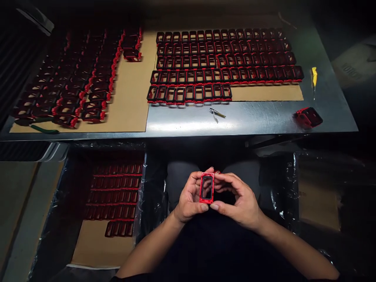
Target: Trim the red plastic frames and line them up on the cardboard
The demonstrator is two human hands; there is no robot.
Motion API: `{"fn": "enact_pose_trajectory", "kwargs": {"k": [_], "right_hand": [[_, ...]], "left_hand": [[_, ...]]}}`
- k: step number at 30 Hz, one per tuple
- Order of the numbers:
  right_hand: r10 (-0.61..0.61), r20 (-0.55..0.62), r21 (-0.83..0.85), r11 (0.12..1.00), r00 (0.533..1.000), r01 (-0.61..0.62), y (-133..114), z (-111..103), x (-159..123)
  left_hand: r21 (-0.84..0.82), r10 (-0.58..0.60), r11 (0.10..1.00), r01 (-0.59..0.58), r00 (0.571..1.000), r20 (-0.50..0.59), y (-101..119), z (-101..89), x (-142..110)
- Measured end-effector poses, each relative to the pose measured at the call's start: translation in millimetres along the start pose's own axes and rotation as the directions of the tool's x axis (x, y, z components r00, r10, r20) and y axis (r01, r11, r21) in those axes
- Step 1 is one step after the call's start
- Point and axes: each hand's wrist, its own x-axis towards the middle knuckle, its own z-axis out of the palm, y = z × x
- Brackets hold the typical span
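Observation:
Between my two hands, above my lap, is a small rectangular frame point(206, 202), red around the outside with a black inner rim and an open middle. My left hand point(189, 197) grips its left side, the thumb at the lower edge and the fingers behind the upper edge. From the other side my right hand point(242, 199) holds it, thumb tip at the lower right corner and fingertips at the upper right. The frame stands upright with its opening facing me. Parts of the fingertips behind it are hidden.
Rows of similar black-and-red frames point(199, 93) cover cardboard on the metal table point(258, 121). Another group point(94, 113) lies left, near green-handled pliers point(44, 129). Nail clippers point(217, 113), a yellow-handled tool point(314, 78) and a lone frame point(310, 117) lie rightward. Lined boxes flank me; the left holds frames point(119, 228).

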Motion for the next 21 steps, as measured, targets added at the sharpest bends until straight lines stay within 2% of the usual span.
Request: {"fn": "enact_pose_trajectory", "kwargs": {"k": [8,12,14,15,16,17,18,19,21], "right_hand": [[-0.012,0.040,0.010,1.000,0.999,0.011,0,-1,4],[0.010,0.106,0.031,0.999,0.994,-0.014,-3,-1,7],[0.064,0.126,0.049,0.996,0.990,-0.071,-3,-3,8],[0.099,0.120,0.056,0.993,0.988,-0.107,-2,-4,8],[0.137,0.105,0.062,0.988,0.985,-0.144,1,-5,10],[0.176,0.086,0.068,0.981,0.981,-0.182,4,-7,12],[0.213,0.066,0.072,0.973,0.975,-0.217,8,-8,15],[0.245,0.052,0.074,0.966,0.968,-0.248,12,-8,18],[0.299,0.042,0.065,0.951,0.953,-0.301,19,-8,23]], "left_hand": [[0.045,0.003,0.999,-0.004,1.000,0.011,0,-6.6,-2],[0.072,0.047,0.996,-0.046,0.999,-0.015,-2,-4.4,-6],[0.144,0.097,0.986,-0.082,0.990,-0.100,7,-12.9,-15],[0.227,0.144,0.969,-0.092,0.964,-0.222,16,-22.4,-22],[0.335,0.217,0.939,-0.081,0.894,-0.393,29,-35.2,-33],[0.442,0.314,0.896,-0.039,0.760,-0.570,46,-50.6,-47],[0.533,0.422,0.844,0.058,0.541,-0.727,65,-67.2,-65],[0.570,0.504,0.809,0.147,0.328,-0.799,85,-83.7,-86],[0.539,0.552,0.793,0.284,0.038,-0.833,119,-112.9,-129]]}}
